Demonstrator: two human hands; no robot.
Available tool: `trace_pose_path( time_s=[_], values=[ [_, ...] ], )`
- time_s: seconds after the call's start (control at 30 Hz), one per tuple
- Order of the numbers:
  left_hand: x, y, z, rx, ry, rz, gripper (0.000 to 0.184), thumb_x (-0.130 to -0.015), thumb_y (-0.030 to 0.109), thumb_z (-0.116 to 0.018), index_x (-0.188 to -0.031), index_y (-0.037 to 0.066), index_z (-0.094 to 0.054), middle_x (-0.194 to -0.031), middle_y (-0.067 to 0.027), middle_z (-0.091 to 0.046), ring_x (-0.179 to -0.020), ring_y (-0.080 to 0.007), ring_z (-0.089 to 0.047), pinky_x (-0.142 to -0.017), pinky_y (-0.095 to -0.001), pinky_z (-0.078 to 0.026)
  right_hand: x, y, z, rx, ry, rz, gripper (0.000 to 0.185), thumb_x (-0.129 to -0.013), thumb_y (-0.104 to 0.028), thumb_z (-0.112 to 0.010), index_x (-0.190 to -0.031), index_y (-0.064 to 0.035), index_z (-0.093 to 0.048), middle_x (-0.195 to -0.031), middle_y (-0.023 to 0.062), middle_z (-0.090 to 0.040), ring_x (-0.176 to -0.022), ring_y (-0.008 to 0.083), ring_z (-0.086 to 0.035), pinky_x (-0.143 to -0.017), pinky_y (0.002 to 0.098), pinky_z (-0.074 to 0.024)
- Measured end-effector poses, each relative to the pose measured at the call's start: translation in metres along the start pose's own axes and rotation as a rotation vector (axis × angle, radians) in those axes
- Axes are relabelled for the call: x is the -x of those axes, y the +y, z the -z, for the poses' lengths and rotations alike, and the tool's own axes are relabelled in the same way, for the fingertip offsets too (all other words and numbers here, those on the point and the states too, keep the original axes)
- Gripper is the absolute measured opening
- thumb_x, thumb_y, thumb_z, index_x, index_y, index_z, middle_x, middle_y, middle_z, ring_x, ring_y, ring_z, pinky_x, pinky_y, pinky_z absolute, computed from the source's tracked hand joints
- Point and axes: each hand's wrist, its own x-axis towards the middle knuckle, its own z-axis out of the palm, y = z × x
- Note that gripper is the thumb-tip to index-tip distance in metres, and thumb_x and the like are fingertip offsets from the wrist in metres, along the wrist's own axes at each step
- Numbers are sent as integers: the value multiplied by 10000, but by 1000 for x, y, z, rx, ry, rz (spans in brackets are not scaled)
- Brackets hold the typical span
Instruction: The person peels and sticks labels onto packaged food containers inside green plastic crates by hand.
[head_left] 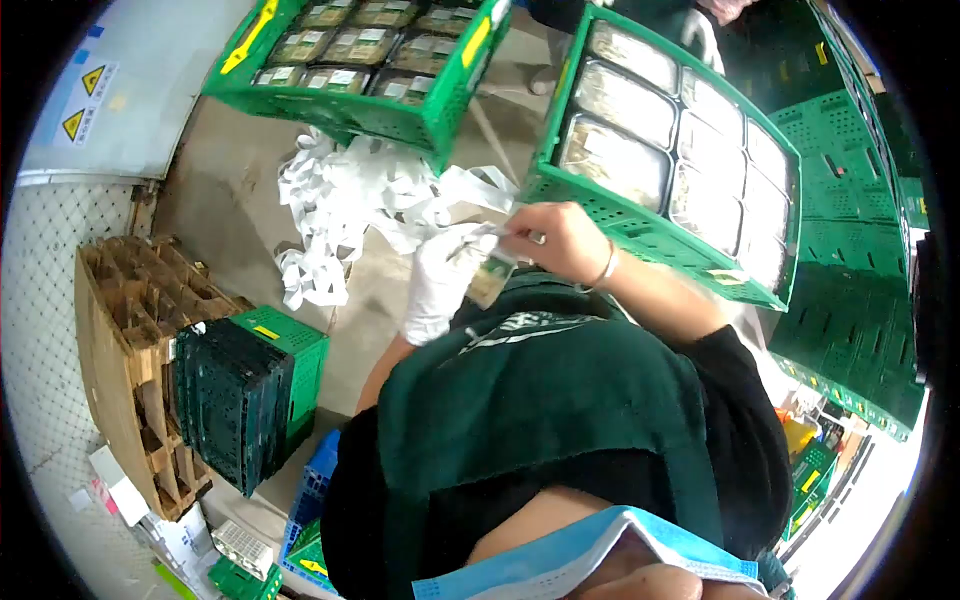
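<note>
My left hand [440,280], in a white glove, is closed around the edge of a small food pack [488,280] with a green and white label. The pack hangs just in front of my apron and is partly hidden by my fingers. My bare right hand [565,240], with a ring and a wristband, pinches close to the gloved fingertips; what lies in that pinch is too small to tell. Beyond both hands, a tangled heap of white paper strip [345,200] spreads over the floor, one loop reaching near my right fingers.
A green crate [440,125] of labelled packs stands front left. Another green crate [665,235] at front right holds clear-lidded trays [615,160]. Beyond it shows another person's gloved hand [703,40]. Stacked green crates [835,160] line the right; a wooden pallet [110,350] and folded crates [235,400] stand left.
</note>
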Motion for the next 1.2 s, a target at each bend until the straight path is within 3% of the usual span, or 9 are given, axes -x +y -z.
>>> trace_pose_path(
  time_s=[0.03, 0.07, 0.17, 0.27, 0.4, 0.67, 0.83, 0.9, 1.2],
  values=[
    [-12, -5, -21, -44, -53, -14, 159, -737, 106, -609, -850, -1, -578, -738, -72, -586, -662, -130, -538, -591, -268, -424, 9, 20, 20, 70, 77, 31, 93, -693, -145, -607, -699, -53, -593, -671, 127, -584, -626, 268, -578, -552, 325, -452],
    [-24, -10, -42, -590, -19, -261, 183, -692, 115, -645, -812, -5, -575, -696, -57, -566, -670, -148, -544, -595, -277, -425, 14, 51, 52, 126, 189, -4, 106, -707, -149, -600, -729, -46, -588, -683, 129, -588, -634, 260, -581, -556, 323, -453],
    [-43, -28, -90, 14, -96, -64, 143, -736, 104, -561, -824, -8, -543, -707, -72, -540, -690, -167, -542, -595, -281, -448, 18, 144, 157, 82, 368, -212, 193, -744, -165, -576, -866, -19, -543, -742, 142, -595, -670, 244, -591, -586, 331, -462],
    [-59, -20, -107, 544, -63, 273, 160, -799, 96, -447, -879, -30, -506, -789, -86, -548, -666, -183, -555, -613, -255, -471, 34, 172, 162, 133, -59, -475, 307, -722, -202, -609, -927, -12, -480, -876, 175, -566, -806, 274, -571, -677, 344, -455],
    [-57, -7, -116, 780, -38, 343, 241, -807, 108, -430, -985, -51, -459, -857, -156, -557, -721, -209, -579, -606, -269, -480, 49, 204, 113, 504, -26, -203, 481, -685, -277, -622, -1074, -62, -439, -971, 150, -531, -883, 297, -508, -759, 368, -401],
    [-66, 19, -129, 450, 94, 100, 235, -800, 86, -458, -1010, -20, -470, -897, -119, -557, -783, -201, -577, -658, -288, -483, 57, 197, 105, 782, -36, -120, 690, -672, -506, -545, -1231, -143, -367, -1299, 122, -275, -1191, 295, -259, -893, 462, -261],
    [-88, 18, -140, 312, 127, -165, 208, -797, 65, -466, -996, 8, -475, -920, -95, -545, -785, -191, -565, -655, -288, -485, 35, 112, 129, 334, 213, 243, 493, -544, -200, -716, -975, -78, -509, -985, 89, -499, -911, 265, -459, -780, 374, -363],
    [-97, 29, -140, 632, 180, 43, 169, -800, 68, -469, -960, 16, -480, -896, -95, -545, -755, -180, -559, -625, -274, -480, 29, 81, 113, 362, 203, 444, 478, -546, -208, -710, -960, -87, -503, -962, 74, -503, -895, 247, -464, -761, 362, -365],
    [-105, 0, -135, 246, 237, -68, 46, -799, 2, -483, -844, 11, -486, -813, -61, -538, -729, -121, -520, -606, -227, -446, 8, 85, 92, 299, 239, 405, 146, -629, -103, -623, -767, -113, -576, -796, 10, -545, -757, 198, -505, -669, 328, -384]
  ],
)
